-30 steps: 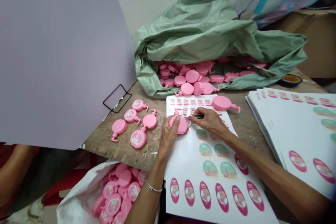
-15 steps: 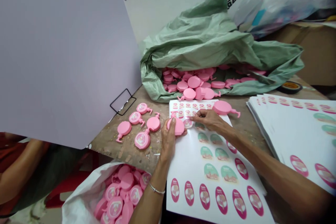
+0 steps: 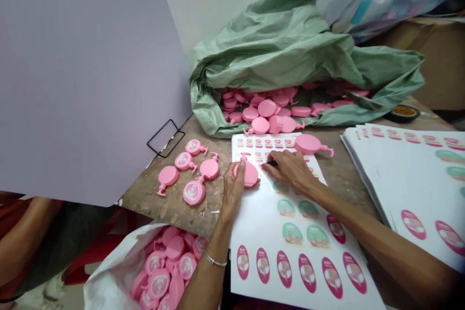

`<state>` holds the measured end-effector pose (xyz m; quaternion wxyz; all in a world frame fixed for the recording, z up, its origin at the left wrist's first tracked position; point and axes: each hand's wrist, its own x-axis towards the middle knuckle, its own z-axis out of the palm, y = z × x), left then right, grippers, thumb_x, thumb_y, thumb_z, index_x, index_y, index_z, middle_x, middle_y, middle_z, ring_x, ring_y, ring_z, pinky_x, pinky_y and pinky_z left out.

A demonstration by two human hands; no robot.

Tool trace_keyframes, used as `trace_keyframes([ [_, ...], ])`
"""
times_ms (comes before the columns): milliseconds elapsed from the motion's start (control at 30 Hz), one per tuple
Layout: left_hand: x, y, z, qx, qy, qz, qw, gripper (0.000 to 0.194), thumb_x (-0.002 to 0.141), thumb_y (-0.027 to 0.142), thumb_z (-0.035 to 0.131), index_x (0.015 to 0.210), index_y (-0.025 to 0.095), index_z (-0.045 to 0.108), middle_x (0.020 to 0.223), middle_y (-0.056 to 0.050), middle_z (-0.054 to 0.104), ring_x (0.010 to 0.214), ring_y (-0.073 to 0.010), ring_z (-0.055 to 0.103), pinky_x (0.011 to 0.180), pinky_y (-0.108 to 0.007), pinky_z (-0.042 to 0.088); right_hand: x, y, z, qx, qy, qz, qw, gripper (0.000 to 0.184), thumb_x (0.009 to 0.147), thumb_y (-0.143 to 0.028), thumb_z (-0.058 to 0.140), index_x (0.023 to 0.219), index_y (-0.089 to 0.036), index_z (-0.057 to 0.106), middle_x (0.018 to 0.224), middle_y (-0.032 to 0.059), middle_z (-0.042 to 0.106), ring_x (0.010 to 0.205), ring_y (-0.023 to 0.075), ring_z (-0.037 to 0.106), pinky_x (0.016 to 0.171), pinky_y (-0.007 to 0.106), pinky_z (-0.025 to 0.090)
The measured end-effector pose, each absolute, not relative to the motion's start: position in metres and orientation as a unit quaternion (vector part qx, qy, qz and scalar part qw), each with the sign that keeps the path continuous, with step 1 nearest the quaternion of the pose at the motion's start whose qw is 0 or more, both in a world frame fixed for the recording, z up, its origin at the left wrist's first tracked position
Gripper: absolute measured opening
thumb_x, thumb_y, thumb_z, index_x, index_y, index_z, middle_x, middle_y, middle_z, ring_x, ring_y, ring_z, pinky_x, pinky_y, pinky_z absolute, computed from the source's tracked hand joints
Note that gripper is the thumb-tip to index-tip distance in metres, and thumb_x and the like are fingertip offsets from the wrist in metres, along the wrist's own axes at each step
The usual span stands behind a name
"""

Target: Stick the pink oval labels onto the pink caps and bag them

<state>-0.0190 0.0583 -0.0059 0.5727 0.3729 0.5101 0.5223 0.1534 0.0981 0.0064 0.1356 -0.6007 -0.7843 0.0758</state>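
Currently clasping a pink bottle-shaped plastic piece (image 3: 248, 174) with the left hand (image 3: 231, 193), fingers (image 3: 240, 174) curled closed around its round body, holding it on the left edge of the sticker sheet (image 3: 261, 223). Also pinching a small black implement (image 3: 271, 163) in the right hand (image 3: 290, 170), fingers clenched on it just beside that piece; exact tool too small to tell. Resting on the sheet's far right corner: one more pink piece (image 3: 308, 144). Spilling just beyond the sheet's far edge: loose pink pieces (image 3: 267, 108) from a green plastic bag (image 3: 276, 58). Lying left of the sheet on a speckled wooden table (image 3: 203, 213): five pink pieces (image 3: 194, 192), three labelled. Stacking up right of the sheet: printed sticker sheets (image 3: 381, 164). Sagging below the sheet's left edge: a white sack (image 3: 101, 271) holding labelled pink pieces (image 3: 159, 283).
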Motion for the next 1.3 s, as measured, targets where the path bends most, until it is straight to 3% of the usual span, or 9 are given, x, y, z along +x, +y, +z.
trace_keyframes([
  [100, -0.020, 0.059, -0.005, 0.376, 0.509, 0.519, 0.575, 0.046, 0.081, 0.059, 0.060, 0.097, 0.016, 0.059, 0.081, -0.003, 0.058, 0.062, -0.0133, 0.064, 0.058, -0.028, 0.058, 0.151, 0.102, 0.010, -0.601, -0.770, 0.134, 0.164, 0.020, 0.082, -0.039, 0.057, 0.080, -0.020, 0.061, 0.076, 0.0061, 0.069, 0.070, 0.0206, 0.058, 0.064, 0.031, 0.033],
  [300, -0.018, 0.058, -0.003, 0.350, 0.502, 0.537, 0.581, 0.045, 0.082, 0.057, 0.060, 0.101, 0.017, 0.059, 0.086, -0.005, 0.062, 0.071, -0.0163, 0.067, 0.064, -0.029, 0.059, 0.162, 0.107, 0.021, -0.592, -0.685, 0.278, 0.322, 0.029, 0.074, -0.048, 0.064, 0.069, -0.020, 0.057, 0.068, 0.0019, 0.063, 0.061, 0.0152, 0.053, 0.057, 0.027, 0.038],
  [433, -0.016, 0.055, 0.000, 0.310, 0.489, 0.579, 0.574, 0.046, 0.080, 0.056, 0.064, 0.104, 0.017, 0.061, 0.097, -0.009, 0.065, 0.084, -0.0216, 0.068, 0.067, -0.030, 0.059, 0.171, 0.093, 0.036, -0.588, -0.624, 0.337, 0.390, 0.038, 0.076, -0.058, 0.064, 0.076, -0.019, 0.062, 0.065, 0.0009, 0.057, 0.057, 0.0128, 0.047, 0.051, 0.026, 0.036],
  [533, -0.012, 0.049, 0.009, 0.269, 0.477, 0.592, 0.591, 0.053, 0.080, 0.062, 0.059, 0.109, 0.017, 0.063, 0.111, -0.013, 0.066, 0.094, -0.0260, 0.066, 0.067, -0.031, 0.060, 0.165, 0.075, 0.046, -0.569, -0.629, 0.359, 0.389, 0.044, 0.078, -0.058, 0.064, 0.101, -0.020, 0.069, 0.064, -0.0001, 0.058, 0.055, 0.0120, 0.046, 0.049, 0.025, 0.036],
  [600, -0.010, 0.043, 0.017, 0.255, 0.467, 0.587, 0.610, 0.059, 0.083, 0.066, 0.050, 0.112, 0.017, 0.063, 0.119, -0.014, 0.064, 0.097, -0.0269, 0.065, 0.066, -0.033, 0.060, 0.157, 0.063, 0.052, -0.558, -0.638, 0.369, 0.383, 0.049, 0.078, -0.058, 0.063, 0.108, -0.021, 0.070, 0.068, 0.0010, 0.063, 0.056, 0.0128, 0.050, 0.049, 0.026, 0.039],
  [667, -0.009, 0.039, 0.025, 0.256, 0.455, 0.578, 0.627, 0.060, 0.086, 0.066, 0.045, 0.115, 0.016, 0.062, 0.122, -0.013, 0.063, 0.096, -0.0265, 0.066, 0.064, -0.034, 0.061, 0.150, 0.055, 0.057, -0.547, -0.642, 0.380, 0.380, 0.045, 0.079, -0.057, 0.063, 0.102, -0.021, 0.073, 0.077, 0.0031, 0.069, 0.062, 0.0155, 0.057, 0.054, 0.027, 0.044],
  [833, -0.007, 0.031, 0.034, 0.271, 0.432, 0.559, 0.654, 0.061, 0.089, 0.065, 0.039, 0.114, 0.014, 0.064, 0.104, -0.013, 0.069, 0.088, -0.0262, 0.069, 0.066, -0.037, 0.061, 0.142, 0.046, 0.066, -0.525, -0.653, 0.397, 0.376, 0.033, 0.080, -0.051, 0.063, 0.092, -0.023, 0.076, 0.090, 0.0031, 0.075, 0.079, 0.0212, 0.066, 0.068, 0.031, 0.051],
  [1067, -0.007, 0.030, 0.031, 0.270, 0.441, 0.552, 0.654, 0.062, 0.089, 0.067, 0.036, 0.116, 0.018, 0.063, 0.122, -0.013, 0.063, 0.089, -0.0265, 0.068, 0.070, -0.038, 0.061, 0.141, 0.044, 0.067, -0.529, -0.657, 0.392, 0.368, 0.028, 0.081, -0.047, 0.064, 0.089, -0.023, 0.076, 0.082, 0.0008, 0.075, 0.074, 0.0191, 0.066, 0.065, 0.029, 0.051],
  [1300, -0.007, 0.031, 0.033, 0.274, 0.456, 0.554, 0.640, 0.062, 0.090, 0.066, 0.034, 0.110, 0.015, 0.064, 0.117, -0.012, 0.065, 0.091, -0.0248, 0.067, 0.070, -0.035, 0.060, 0.140, 0.045, 0.067, -0.528, -0.662, 0.382, 0.370, 0.025, 0.081, -0.046, 0.065, 0.086, -0.023, 0.075, 0.082, 0.0002, 0.074, 0.072, 0.0179, 0.066, 0.063, 0.027, 0.050],
])
